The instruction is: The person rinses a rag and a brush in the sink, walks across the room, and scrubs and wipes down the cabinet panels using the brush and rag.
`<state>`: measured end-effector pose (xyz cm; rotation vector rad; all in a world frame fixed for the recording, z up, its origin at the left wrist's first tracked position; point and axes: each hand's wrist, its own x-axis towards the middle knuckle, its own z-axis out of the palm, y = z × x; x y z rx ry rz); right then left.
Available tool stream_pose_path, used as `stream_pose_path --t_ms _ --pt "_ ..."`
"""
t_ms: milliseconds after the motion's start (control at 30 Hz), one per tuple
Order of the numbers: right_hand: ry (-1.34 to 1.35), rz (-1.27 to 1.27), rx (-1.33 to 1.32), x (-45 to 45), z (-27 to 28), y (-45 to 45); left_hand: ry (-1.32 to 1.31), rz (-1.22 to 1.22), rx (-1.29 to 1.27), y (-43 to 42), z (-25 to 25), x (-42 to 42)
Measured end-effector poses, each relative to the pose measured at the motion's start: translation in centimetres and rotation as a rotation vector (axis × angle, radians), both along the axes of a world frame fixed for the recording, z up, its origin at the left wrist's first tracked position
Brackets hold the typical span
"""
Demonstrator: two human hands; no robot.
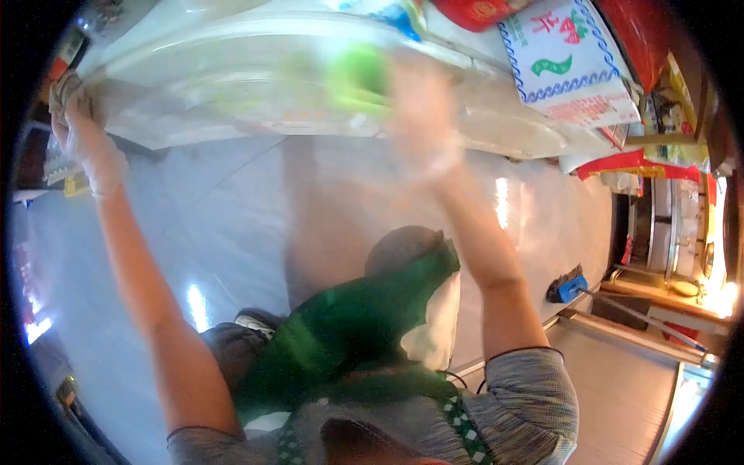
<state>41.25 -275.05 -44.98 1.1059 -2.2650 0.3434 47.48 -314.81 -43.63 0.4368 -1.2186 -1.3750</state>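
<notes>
My left hand (91, 149), in a thin whitish glove, is at the far left end of a white appliance's curved front (248, 105). Its fingers are closed on a crumpled grey-brown cloth (65, 94). Smeared by motion, my right hand (425, 116) is in front of the middle of the white panel and also looks gloved. A bright green thing (360, 77), perhaps a cloth or sponge, is at its fingers. The blur hides its exact shape and how the fingers grip it.
On top of the appliance, a white printed box (570, 62) stands beside red packaging (639, 35). A blue-headed broom (572, 288) lies on the right. Shelving (666, 232) lines the far right. Shiny grey floor (225, 209) lies below the panel.
</notes>
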Motion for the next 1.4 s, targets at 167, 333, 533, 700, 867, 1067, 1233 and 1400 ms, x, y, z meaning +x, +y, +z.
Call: stream_pose_path --t_ms 167,333,533,700,867,1067,1233,1400 --pt "0.258 -0.175 -0.032 -1.4 1.5 8.6 -0.026 -0.051 0.015 -1.9 -0.8 -0.1" --pt "0.025 0.201 -0.293 0.4 -0.6 -8.9 -0.003 0.051 0.028 -0.9 -0.6 -0.7" --pt "-0.198 0.040 -0.081 2.6 2.7 -18.7 0.041 -0.088 -0.019 -2.4 -1.2 0.2" --pt "-0.005 -0.078 0.062 0.5 3.0 1.2 -0.091 0.104 -0.442 0.9 -3.6 -1.0" --pt "-0.202 -0.244 -0.365 1.7 1.9 6.2 -0.016 -0.196 -1.098 15.9 -5.6 -4.4" --pt "-0.168 -0.211 -0.238 2.0 -0.2 5.6 -0.337 -0.154 -1.293 16.2 -3.8 -3.7" --pt "0.050 -0.202 -0.131 0.5 0.2 2.5 -0.184 0.201 -0.462 1.2 -1.9 -2.2" --pt "0.033 -0.072 -0.049 1.9 1.1 -10.2 -0.210 0.639 -0.711 -0.4 -1.9 -2.2"
